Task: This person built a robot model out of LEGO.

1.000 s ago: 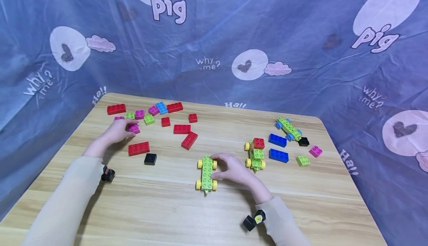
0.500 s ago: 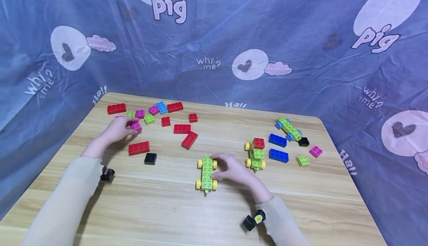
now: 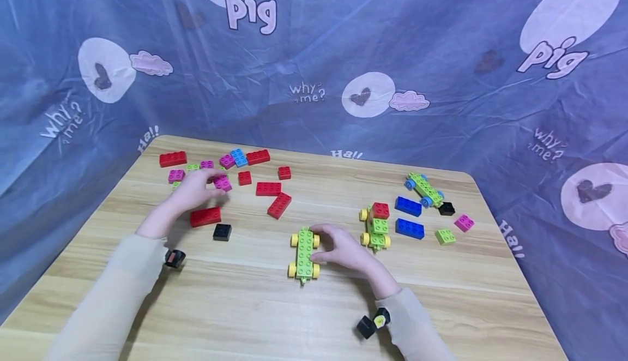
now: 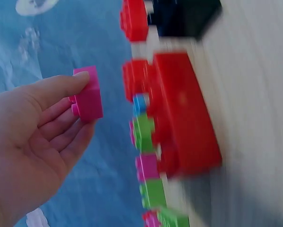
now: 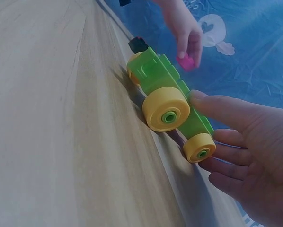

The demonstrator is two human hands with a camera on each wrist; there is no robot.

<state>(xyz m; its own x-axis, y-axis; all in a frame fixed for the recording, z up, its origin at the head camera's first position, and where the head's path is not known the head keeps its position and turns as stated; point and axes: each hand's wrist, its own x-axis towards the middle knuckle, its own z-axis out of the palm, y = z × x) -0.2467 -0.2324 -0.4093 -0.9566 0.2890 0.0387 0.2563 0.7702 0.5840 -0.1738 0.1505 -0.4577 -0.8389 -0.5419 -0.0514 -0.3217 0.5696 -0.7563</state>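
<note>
My left hand pinches a small pink brick between thumb and fingers, just above the wooden table and near a long red brick. The left wrist view shows the same pink brick at the fingertips, off the table. My right hand grips the right side of a green wheeled base with yellow wheels, which rests on the table near the middle. In the right wrist view the thumb lies on the green base, with fingers curled by its rear wheel.
Red, pink, green and light blue bricks lie scattered at the back left, with a black brick nearer. On the right stand a green car with a red brick, two blue bricks and a blue-wheeled base. Blue cloth surrounds the table.
My left hand has lifted the pink brick out of the back-left pile and carried it to the right. The right hand and the green base have stayed put.
</note>
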